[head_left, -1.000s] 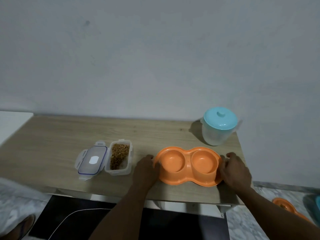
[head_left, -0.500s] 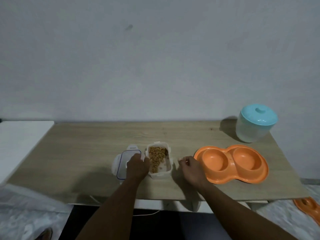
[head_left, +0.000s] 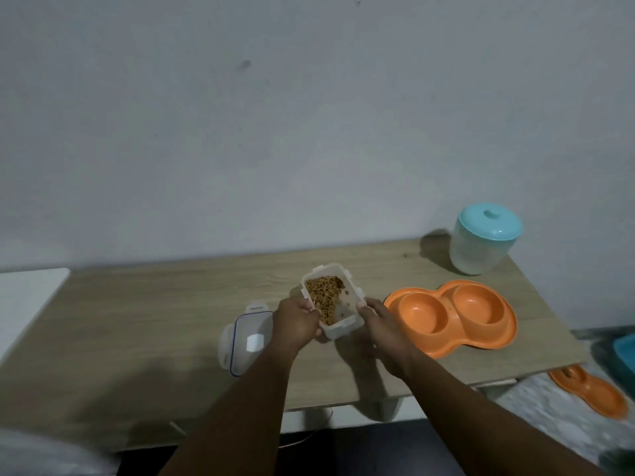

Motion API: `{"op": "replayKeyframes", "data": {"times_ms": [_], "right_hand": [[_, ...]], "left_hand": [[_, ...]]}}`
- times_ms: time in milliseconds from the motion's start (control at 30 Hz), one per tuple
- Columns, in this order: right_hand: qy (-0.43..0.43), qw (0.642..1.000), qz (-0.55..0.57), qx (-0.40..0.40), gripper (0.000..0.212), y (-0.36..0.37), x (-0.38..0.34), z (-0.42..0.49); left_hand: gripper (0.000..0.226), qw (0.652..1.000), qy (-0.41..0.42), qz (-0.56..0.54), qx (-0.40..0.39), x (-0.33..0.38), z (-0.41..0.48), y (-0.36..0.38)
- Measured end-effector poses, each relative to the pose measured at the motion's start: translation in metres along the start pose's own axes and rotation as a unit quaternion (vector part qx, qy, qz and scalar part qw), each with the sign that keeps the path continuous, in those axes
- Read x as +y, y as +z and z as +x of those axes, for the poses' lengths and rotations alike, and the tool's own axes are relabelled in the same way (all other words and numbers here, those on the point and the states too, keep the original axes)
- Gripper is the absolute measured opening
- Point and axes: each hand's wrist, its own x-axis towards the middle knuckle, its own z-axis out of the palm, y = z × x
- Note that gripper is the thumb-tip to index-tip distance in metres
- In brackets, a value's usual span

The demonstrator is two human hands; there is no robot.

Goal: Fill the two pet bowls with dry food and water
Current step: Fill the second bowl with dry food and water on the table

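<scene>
A clear plastic food container (head_left: 338, 322) with brown dry kibble in it is raised a little off the wooden table (head_left: 144, 324), tilted. My left hand (head_left: 295, 322) grips its left side and my right hand (head_left: 379, 324) grips its right side. The orange double pet bowl (head_left: 481, 338) rests on the table just right of my right hand, and both of its wells look empty. A translucent water jug with a turquoise lid (head_left: 482, 242) stands at the table's back right corner. The container's lid (head_left: 245, 338) lies flat to the left of my left hand.
A white surface (head_left: 24, 300) adjoins the table on the left. On the floor at the right lies a second orange double bowl (head_left: 594, 393), with a blue object (head_left: 625, 352) beside it. A grey wall runs behind the table.
Both hands left the orange bowl, moved left to the food container, took hold of it and lifted it off the table. The view has shifted to the left.
</scene>
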Motion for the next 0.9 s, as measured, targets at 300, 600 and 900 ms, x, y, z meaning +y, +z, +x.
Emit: {"op": "replayKeyframes", "data": {"times_ms": [300,600,900], "right_hand": [[-0.053,0.979,0.16,0.119,0.027,-0.084,-0.039,-0.009],[-0.125,0.955,-0.059,0.263,0.023,-0.182,-0.024,-0.041],[-0.19,0.903,-0.262,0.282,0.047,-0.182,-0.008,-0.04]], "left_hand": [[0.018,0.993,0.074,-0.041,-0.087,0.071,-0.015,0.077],[0.066,0.867,0.215,0.389,-0.223,-0.001,-0.028,0.114],[0.088,0.839,0.174,0.461,-0.23,-0.017,-0.018,0.132]]}}
